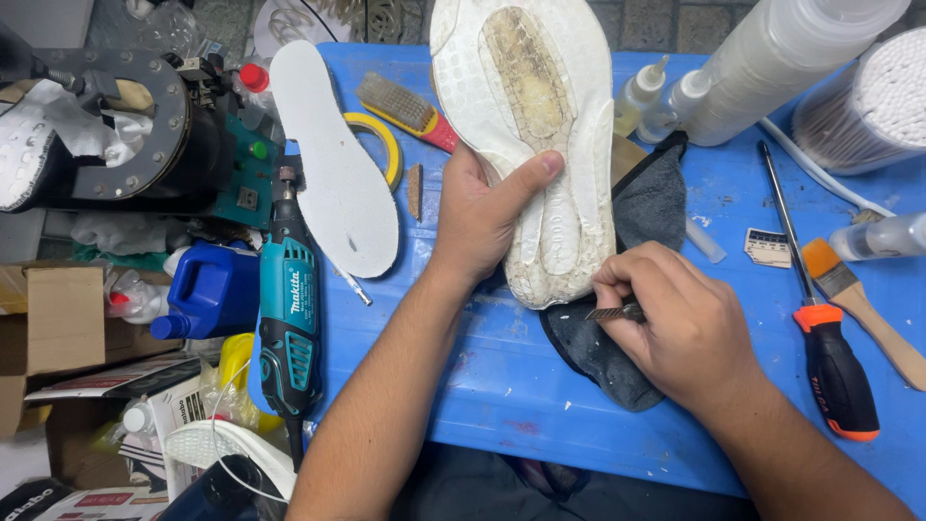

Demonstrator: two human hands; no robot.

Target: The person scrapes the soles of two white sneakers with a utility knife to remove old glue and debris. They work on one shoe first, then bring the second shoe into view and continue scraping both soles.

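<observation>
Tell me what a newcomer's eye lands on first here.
The dirty white shoe sole at top centre, gripped by the left hand, while the right hand pinches a small blade at its lower end. At left, a teal rotary tool lies on the blue table.

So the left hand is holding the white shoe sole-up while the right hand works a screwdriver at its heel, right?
Not a screwdriver: in the head view the right hand pinches a small blade. The screwdriver lies untouched on the blue table. The left hand does hold the white shoe sole-up.

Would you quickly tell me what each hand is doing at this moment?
Left hand: closed on the white shoe sole, thumb across it.
Right hand: closed on a small metal blade at the sole's heel end.
</observation>
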